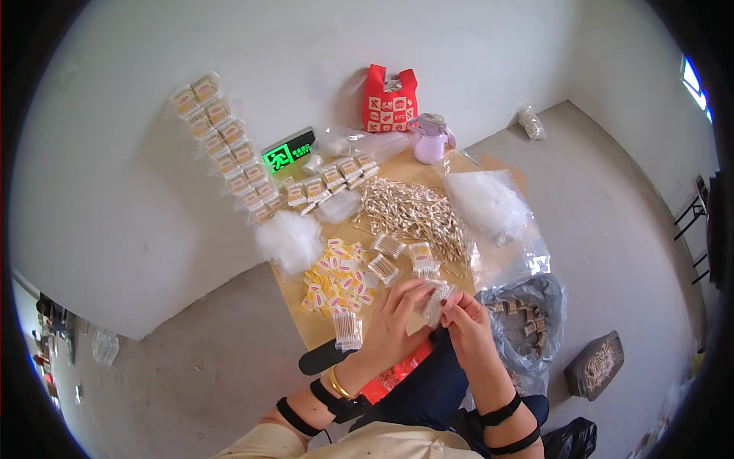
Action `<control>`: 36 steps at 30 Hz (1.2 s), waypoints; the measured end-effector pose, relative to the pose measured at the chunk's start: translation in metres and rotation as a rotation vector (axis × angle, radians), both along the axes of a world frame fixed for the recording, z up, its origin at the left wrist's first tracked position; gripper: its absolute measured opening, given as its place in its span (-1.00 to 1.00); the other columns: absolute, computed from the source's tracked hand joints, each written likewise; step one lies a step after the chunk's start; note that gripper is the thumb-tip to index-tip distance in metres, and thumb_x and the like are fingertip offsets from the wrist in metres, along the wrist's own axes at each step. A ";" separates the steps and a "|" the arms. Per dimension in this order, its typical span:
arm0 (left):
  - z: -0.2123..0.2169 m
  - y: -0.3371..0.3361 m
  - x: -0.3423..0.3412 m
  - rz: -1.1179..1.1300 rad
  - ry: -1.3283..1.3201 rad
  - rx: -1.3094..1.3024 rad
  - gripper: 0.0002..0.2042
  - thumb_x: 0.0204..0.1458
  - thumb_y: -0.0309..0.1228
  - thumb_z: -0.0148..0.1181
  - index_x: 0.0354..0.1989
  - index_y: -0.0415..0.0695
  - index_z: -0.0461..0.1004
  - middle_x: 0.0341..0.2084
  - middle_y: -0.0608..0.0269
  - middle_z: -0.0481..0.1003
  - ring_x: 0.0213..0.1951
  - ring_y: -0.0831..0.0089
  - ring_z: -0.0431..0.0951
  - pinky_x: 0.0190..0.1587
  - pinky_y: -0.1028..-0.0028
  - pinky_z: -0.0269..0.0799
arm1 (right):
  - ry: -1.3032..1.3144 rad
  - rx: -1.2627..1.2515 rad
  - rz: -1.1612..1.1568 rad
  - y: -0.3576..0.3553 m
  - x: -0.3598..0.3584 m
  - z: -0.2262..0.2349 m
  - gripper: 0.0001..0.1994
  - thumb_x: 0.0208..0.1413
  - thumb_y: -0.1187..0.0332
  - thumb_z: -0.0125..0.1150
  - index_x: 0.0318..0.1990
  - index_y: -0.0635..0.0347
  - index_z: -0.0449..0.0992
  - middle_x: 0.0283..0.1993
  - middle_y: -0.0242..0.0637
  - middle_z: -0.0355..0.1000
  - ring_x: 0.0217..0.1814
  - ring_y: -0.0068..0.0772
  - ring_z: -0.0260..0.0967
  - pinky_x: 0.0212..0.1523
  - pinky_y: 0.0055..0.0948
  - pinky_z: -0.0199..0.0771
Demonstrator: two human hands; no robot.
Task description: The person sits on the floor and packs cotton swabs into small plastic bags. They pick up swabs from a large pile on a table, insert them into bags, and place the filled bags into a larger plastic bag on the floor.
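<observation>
Both my hands meet at the table's near edge around a small clear packet of cotton swabs (436,300). My left hand (396,317) grips its left side, and my right hand (468,325) pinches its right end between thumb and fingers. Just beyond lie more packets of swabs (384,268), some with a yellow and white card in them. A heap of loose cotton swabs (413,214) spreads over the table's far middle. Left of my hands is a pile of yellow and white cards (336,283), with another swab packet (347,329) nearer to me.
Stacked swab packets (229,149) lean at the far left beside a green exit sign (287,153). Clear plastic bags (489,203) cover the table's right side. A grey bag-lined bin (520,294) stands at right, a tray of swabs (596,366) on the floor. A lilac jug (430,141) stands at the back.
</observation>
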State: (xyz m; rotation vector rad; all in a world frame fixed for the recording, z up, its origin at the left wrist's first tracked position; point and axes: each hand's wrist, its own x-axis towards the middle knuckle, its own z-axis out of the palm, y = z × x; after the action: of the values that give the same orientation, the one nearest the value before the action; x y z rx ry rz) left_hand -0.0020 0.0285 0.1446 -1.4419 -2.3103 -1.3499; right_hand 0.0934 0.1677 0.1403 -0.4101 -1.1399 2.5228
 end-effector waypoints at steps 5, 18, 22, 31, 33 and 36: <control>-0.030 0.011 -0.035 0.114 -0.300 -0.013 -0.65 -0.05 -0.43 0.37 -0.07 -0.15 0.46 -0.31 0.18 0.54 -0.30 0.09 0.59 -0.22 0.33 0.52 | -0.032 0.119 -0.010 0.003 -0.030 -0.004 -0.95 0.21 0.48 0.16 -0.22 0.24 0.48 -0.31 -0.44 0.43 -0.32 -0.65 0.29 -0.22 -0.61 0.29; -0.092 0.094 -0.329 0.462 -0.976 0.250 -0.70 0.02 -0.37 0.30 -0.12 -0.27 0.48 -0.45 0.18 0.57 -0.58 0.54 0.55 -0.66 0.60 0.33 | -0.291 0.153 -0.199 0.075 0.008 -0.053 -0.91 0.23 0.44 0.13 -0.23 0.28 0.45 -0.40 -0.38 0.36 -0.40 -0.58 0.28 -0.29 -0.56 0.27; -0.113 0.128 -0.404 0.469 -1.011 0.139 -0.75 -0.02 -0.38 0.29 -0.23 -0.27 0.50 -0.57 0.15 0.55 -0.65 0.54 0.50 -0.71 0.59 0.28 | -0.337 0.079 -0.367 0.097 0.041 -0.079 -0.90 0.23 0.42 0.12 -0.23 0.28 0.46 -0.45 -0.38 0.35 -0.42 -0.60 0.28 -0.32 -0.57 0.25; -0.126 0.171 -0.459 0.710 -0.923 0.194 -0.83 -0.05 -0.43 0.26 -0.43 -0.33 0.50 -0.59 0.08 0.53 -0.67 0.47 0.48 -0.68 0.56 0.27 | -0.459 -0.007 -0.487 0.123 0.071 -0.106 -0.93 0.21 0.43 0.12 -0.24 0.23 0.45 -0.50 -0.42 0.35 -0.45 -0.60 0.29 -0.32 -0.58 0.27; -0.128 0.178 -0.464 0.700 -0.907 0.215 -0.84 -0.04 -0.48 0.22 -0.42 -0.37 0.50 -0.58 0.05 0.54 -0.64 0.42 0.52 -0.68 0.55 0.31 | -0.476 -0.012 -0.490 0.124 0.071 -0.109 -0.94 0.22 0.44 0.11 -0.24 0.23 0.44 -0.50 -0.41 0.35 -0.45 -0.59 0.30 -0.32 -0.57 0.29; -0.137 0.175 -0.482 0.712 -0.927 0.280 -0.83 -0.04 -0.52 0.16 -0.35 -0.43 0.51 -0.55 -0.02 0.55 -0.61 0.37 0.56 -0.66 0.51 0.38 | -0.485 -0.023 -0.478 0.126 0.071 -0.115 -0.95 0.23 0.46 0.08 -0.23 0.23 0.44 -0.49 -0.39 0.35 -0.46 -0.58 0.31 -0.32 -0.56 0.33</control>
State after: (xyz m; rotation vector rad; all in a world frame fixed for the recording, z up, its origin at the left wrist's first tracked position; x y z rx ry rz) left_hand -0.4837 0.2039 0.0079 0.2099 -2.4765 -2.1675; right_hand 0.1644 0.2937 0.0250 -1.1932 -1.0094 2.0658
